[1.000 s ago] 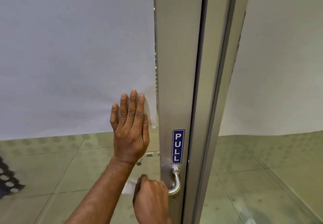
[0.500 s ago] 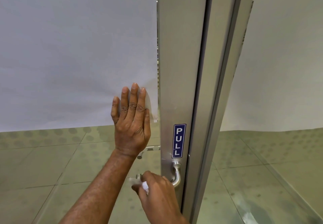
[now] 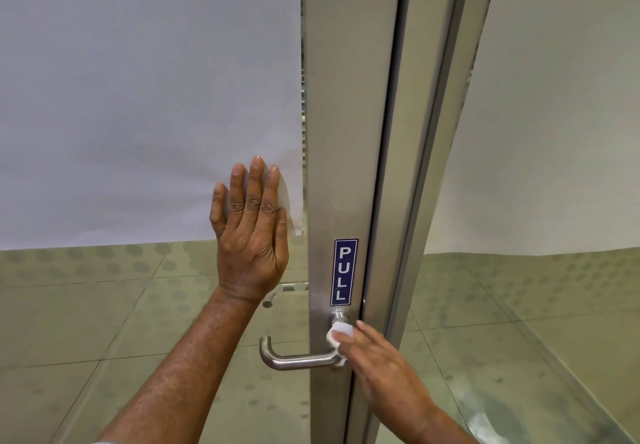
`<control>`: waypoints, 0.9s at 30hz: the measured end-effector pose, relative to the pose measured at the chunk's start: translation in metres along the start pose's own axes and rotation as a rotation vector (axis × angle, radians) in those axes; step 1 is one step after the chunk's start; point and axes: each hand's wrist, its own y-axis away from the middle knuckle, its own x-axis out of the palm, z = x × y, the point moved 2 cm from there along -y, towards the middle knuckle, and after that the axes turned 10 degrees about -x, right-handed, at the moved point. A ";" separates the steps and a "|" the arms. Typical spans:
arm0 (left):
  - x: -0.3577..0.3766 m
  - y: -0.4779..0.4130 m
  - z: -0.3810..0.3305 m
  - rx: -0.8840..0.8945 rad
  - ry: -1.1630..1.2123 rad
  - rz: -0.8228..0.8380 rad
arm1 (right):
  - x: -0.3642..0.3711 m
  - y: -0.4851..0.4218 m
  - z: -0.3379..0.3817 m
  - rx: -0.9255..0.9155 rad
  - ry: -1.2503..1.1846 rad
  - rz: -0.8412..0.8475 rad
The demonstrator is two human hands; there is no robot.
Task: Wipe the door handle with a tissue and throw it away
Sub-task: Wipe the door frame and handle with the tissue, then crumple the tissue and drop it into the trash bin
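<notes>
A brushed-metal lever door handle (image 3: 298,360) sticks out to the left from the metal door stile (image 3: 349,132), just under a blue PULL sticker (image 3: 344,272). My right hand (image 3: 384,371) presses a small white tissue (image 3: 340,334) against the curved neck of the handle, near its round base. The tissue is partly hidden under my fingers. My left hand (image 3: 251,232) lies flat with fingers together on the glass door panel, left of the stile and above the handle, holding nothing.
The glass panel (image 3: 138,97) is backed by white covering down to hand height; lower down, tiled floor shows through. A second metal frame post (image 3: 446,132) stands right of the stile, with another glass pane (image 3: 554,305) beyond it.
My right hand has moved from the lever's left end to the right, onto the neck by the stile, baring the whole lever. The tissue now shows. My left hand stays flat on the glass.
</notes>
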 end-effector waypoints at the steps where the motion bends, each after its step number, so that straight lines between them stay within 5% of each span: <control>1: 0.000 0.000 0.000 -0.002 -0.001 0.003 | 0.000 0.004 -0.001 0.084 -0.038 -0.037; 7: -0.003 -0.001 -0.001 -0.010 0.005 0.025 | 0.029 0.005 0.038 0.806 -0.497 -0.492; 10: -0.010 -0.001 -0.004 -0.041 0.035 0.089 | 0.034 -0.001 0.065 1.003 -0.852 -0.713; 22: -0.097 0.030 -0.057 -0.132 0.265 0.347 | -0.070 0.022 0.094 1.063 -1.694 -0.740; 24: -0.123 0.058 -0.074 -0.275 0.413 0.449 | -0.083 0.027 0.106 1.017 -1.705 -0.763; 27: -0.158 0.093 -0.099 -0.798 0.746 0.704 | -0.101 0.035 0.126 0.979 -1.608 -0.732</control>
